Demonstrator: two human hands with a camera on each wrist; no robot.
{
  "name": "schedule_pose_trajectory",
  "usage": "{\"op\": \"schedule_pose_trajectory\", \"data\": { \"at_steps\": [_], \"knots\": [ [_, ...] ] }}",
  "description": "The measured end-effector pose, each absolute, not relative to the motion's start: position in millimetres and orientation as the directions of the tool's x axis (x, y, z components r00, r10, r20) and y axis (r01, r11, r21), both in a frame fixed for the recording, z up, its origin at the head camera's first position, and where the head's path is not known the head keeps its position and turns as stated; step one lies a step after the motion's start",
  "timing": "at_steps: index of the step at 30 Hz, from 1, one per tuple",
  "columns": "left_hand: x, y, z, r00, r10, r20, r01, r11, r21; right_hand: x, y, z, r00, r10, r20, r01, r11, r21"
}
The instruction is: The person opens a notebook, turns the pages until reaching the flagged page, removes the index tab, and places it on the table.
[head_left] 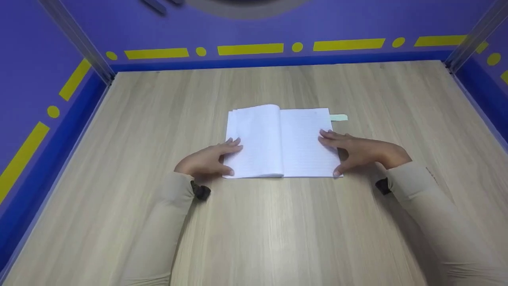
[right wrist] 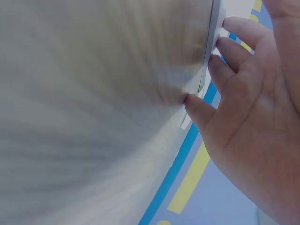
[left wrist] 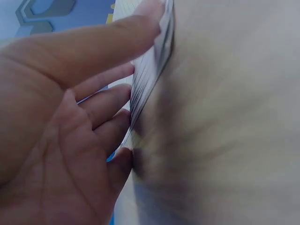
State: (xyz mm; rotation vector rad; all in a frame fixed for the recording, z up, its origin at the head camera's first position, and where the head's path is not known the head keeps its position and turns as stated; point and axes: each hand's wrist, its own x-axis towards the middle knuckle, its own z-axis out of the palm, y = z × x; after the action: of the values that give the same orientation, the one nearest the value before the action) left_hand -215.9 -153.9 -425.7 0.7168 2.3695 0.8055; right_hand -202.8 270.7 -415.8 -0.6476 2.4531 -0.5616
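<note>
An open notebook (head_left: pixel 303 147) with white, faintly lined pages lies flat in the middle of the table. Its left-hand leaves (head_left: pixel 258 139) bulge up toward the fold. A pale green tab (head_left: pixel 339 117) sticks out past the upper right edge. My left hand (head_left: pixel 204 159) rests on the outer left edge, thumb near the lower corner and fingers spread over the page. On the other side, my right hand (head_left: pixel 359 151) touches the right page's edge, thumb at the bottom corner. The left wrist view shows layered page edges (left wrist: pixel 146 84) against the fingers.
The wood-grain table (head_left: pixel 254 230) stretches around the notebook on all sides. Purple panels (head_left: pixel 254 29) with yellow dashes and dots stand along its back and sides. Black straps (head_left: pixel 201 192) sit at both wrists, over beige sleeves (head_left: pixel 158 234).
</note>
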Motion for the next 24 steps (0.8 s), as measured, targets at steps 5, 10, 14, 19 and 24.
{"op": "schedule_pose_trajectory", "data": {
  "at_steps": [5, 10, 14, 19, 24],
  "knots": [
    [-215.8, -154.0, -423.9, -0.714, 0.611, -0.341, 0.294, 0.705, 0.646, -203.3, 270.2, -417.0, -0.739, -0.541, -0.4, -0.319, 0.805, -0.501],
    [-214.9, -155.5, -423.4, -0.719, 0.598, -0.353, 0.276, 0.713, 0.645, -202.2, 270.6, -416.9, -0.735, -0.556, -0.387, -0.329, 0.793, -0.513],
    [-214.2, -156.7, -423.3, -0.725, 0.598, -0.342, 0.278, 0.708, 0.649, -202.1, 271.4, -416.6, -0.738, -0.555, -0.384, -0.327, 0.792, -0.516],
    [-214.5, -157.6, -424.3, -0.726, 0.61, -0.317, 0.298, 0.694, 0.655, -202.3, 272.1, -416.7, -0.734, -0.562, -0.381, -0.331, 0.787, -0.521],
    [-215.7, -158.2, -426.1, -0.73, 0.612, -0.303, 0.304, 0.688, 0.659, -202.6, 271.5, -417.4, -0.739, -0.548, -0.391, -0.319, 0.796, -0.514]
  ]
}}
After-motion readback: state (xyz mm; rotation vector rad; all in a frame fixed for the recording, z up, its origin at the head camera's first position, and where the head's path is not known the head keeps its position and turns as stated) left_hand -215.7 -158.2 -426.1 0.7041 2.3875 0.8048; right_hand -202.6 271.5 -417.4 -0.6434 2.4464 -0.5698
